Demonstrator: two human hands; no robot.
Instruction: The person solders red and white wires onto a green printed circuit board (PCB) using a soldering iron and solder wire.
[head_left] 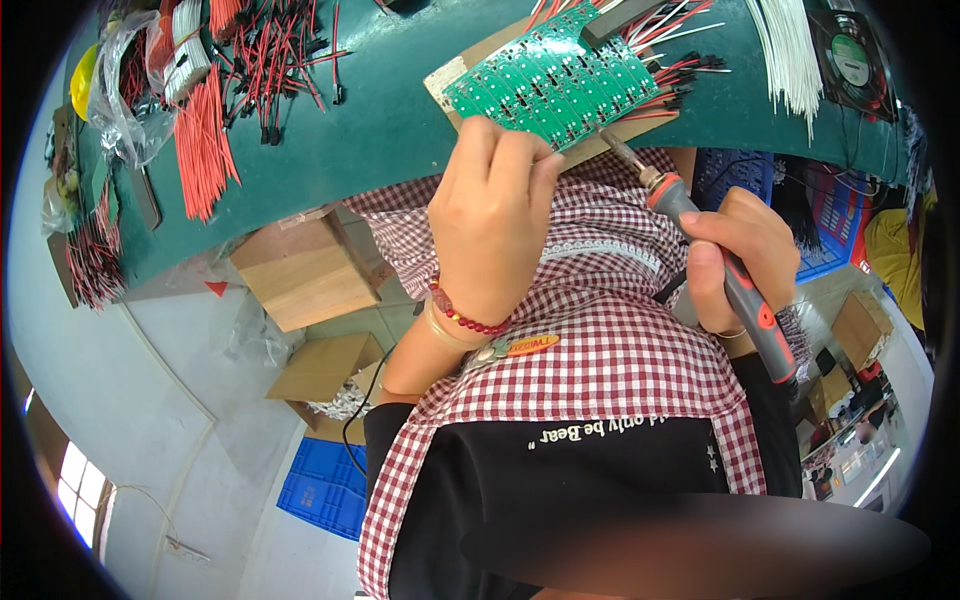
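A green circuit board panel [550,90] with rows of small parts lies on a brown backing board [440,88] near the table's front edge. My right hand [748,255] is wrapped round a grey and red soldering iron [752,300]. The iron's metal tip points up and left at the panel's near right corner; whether it touches is unclear. At the panel's near edge, my left hand [490,215] has its fingers pinched together. Anything between those fingertips is too small or hidden. Red, black and white wires [685,70] stick out past the panel's right side, and a dark bar [622,18] rests across its far corner.
On the green table [370,110], red wire bundles [205,145] and a clear plastic bag [122,110] lie at left. White wires [785,50] and a black fan [852,62] are at right. Below stand cardboard boxes [305,270] and a blue crate [322,488].
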